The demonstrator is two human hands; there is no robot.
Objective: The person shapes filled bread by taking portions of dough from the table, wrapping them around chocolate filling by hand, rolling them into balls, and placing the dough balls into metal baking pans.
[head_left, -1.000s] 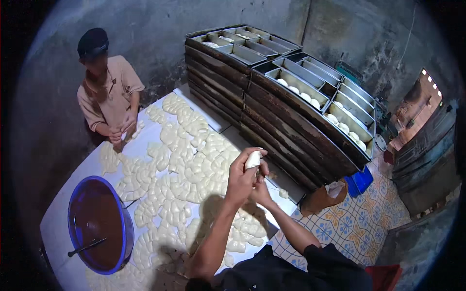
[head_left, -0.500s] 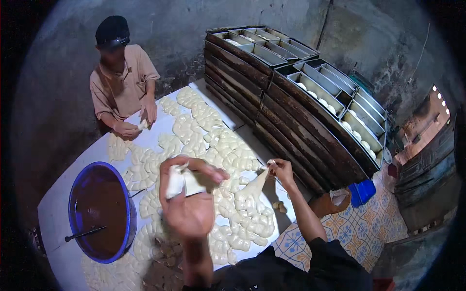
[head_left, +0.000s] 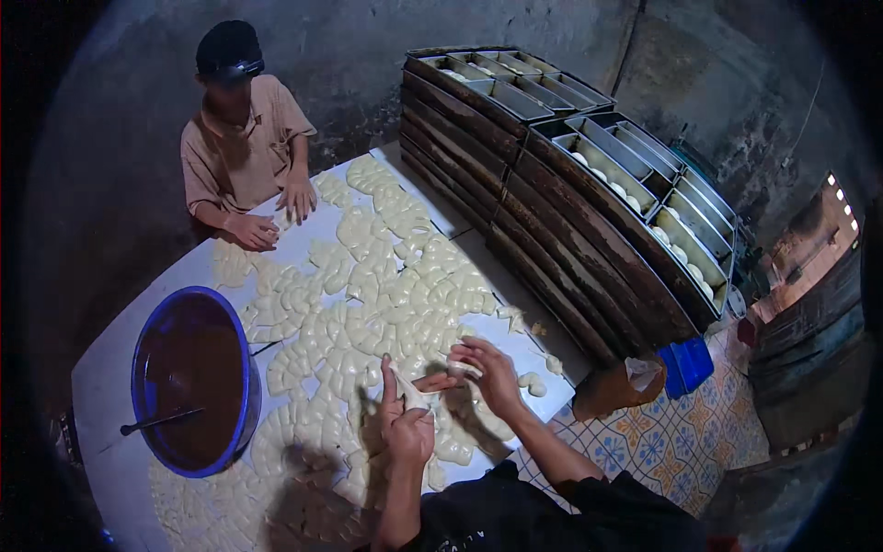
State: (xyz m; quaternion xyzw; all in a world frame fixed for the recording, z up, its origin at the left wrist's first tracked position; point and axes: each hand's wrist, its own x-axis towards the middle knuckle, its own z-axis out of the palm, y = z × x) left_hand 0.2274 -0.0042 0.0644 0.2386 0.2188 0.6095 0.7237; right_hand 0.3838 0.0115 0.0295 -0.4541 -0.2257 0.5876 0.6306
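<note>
Above the table, my left hand [head_left: 409,428] holds a thin, stretched piece of white dough [head_left: 407,388] between thumb and fingers. Just to its right is my right hand [head_left: 492,375], its fingers curled around a small lump of dough [head_left: 467,369]. The two hands are close together. Beneath them, many soft, pale dough pieces [head_left: 405,304] lie crowded across the white tabletop [head_left: 170,285]. A few loose lumps [head_left: 532,383] sit near the right edge, beside my right wrist.
A blue basin [head_left: 246,405] of brown liquid, with a dark-handled tool in it, stands at left. Across the table a co-worker [head_left: 241,152] has both hands on dough. Stacked dark trays with metal loaf tins [head_left: 635,156] rise at right, some holding dough; a blue container [head_left: 686,366] is below.
My right hand has moved left from the table's right side, where it was pulling up a strand of dough. My left hand has dropped lower. The co-worker's hands have lowered to the table.
</note>
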